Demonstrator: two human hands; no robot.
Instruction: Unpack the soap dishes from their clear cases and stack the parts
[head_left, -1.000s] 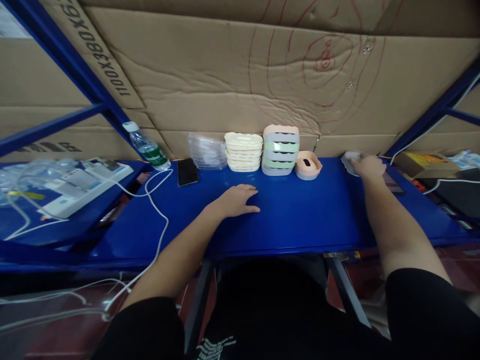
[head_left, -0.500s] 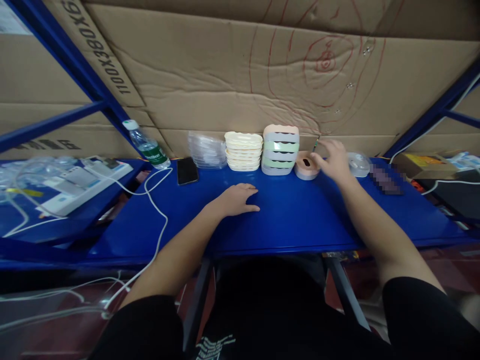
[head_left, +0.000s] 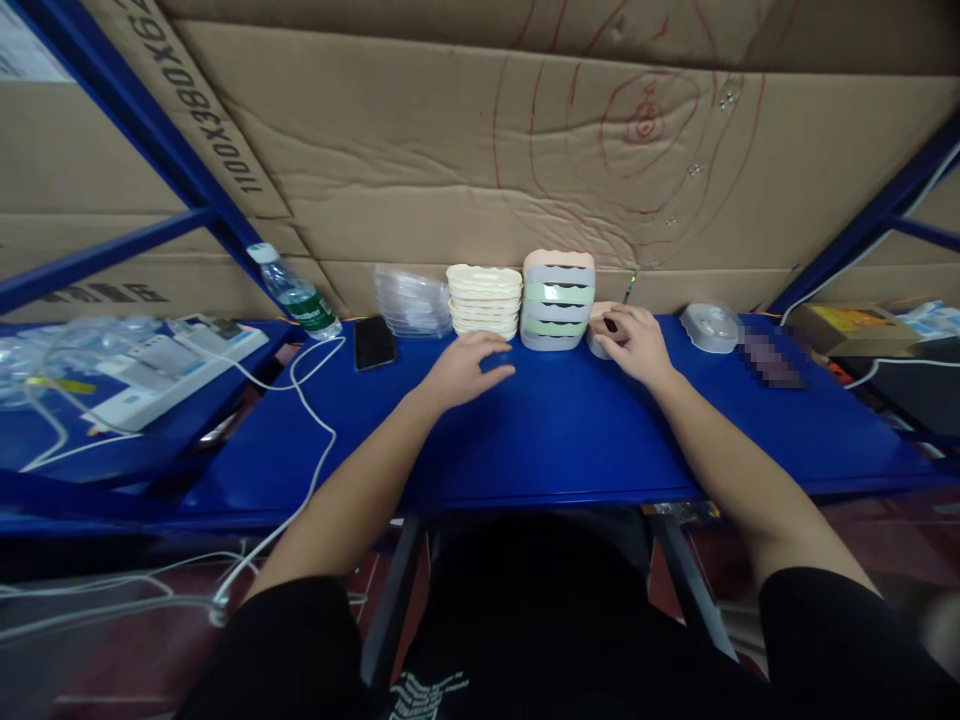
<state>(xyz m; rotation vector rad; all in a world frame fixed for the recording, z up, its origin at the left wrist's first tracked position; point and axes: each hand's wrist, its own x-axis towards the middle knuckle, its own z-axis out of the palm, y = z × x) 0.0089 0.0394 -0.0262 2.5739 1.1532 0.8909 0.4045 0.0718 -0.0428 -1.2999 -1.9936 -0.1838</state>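
Observation:
My right hand point(head_left: 637, 345) is over a small rounded peach-and-grey plastic box point(head_left: 597, 342) with a dark oval slot on top. Its thumb and fingers close round the right part of the box and hide much of it. To the left of that box stands a stack of rounded peach, grey and green plastic pieces point(head_left: 559, 300) with wavy edges. My left hand point(head_left: 469, 370) is open, thumb apart from the fingers, in front of a stack of cream wavy-edged pieces point(head_left: 485, 285). Nothing shows between its fingers.
Clear plastic pieces point(head_left: 412, 300) are stacked left of the cream ones, beside a black phone point(head_left: 374, 344) and a tilted water bottle point(head_left: 300, 298). A clear container point(head_left: 709, 328) lies to the right. A white cable point(head_left: 330, 430) crosses the blue table point(head_left: 540, 450); cardboard point(head_left: 375, 140) stands behind.
My right hand has moved left and down onto the peach-and-grey box. My left hand has moved slightly forward, towards the cream stack. The camera view has shifted a little.

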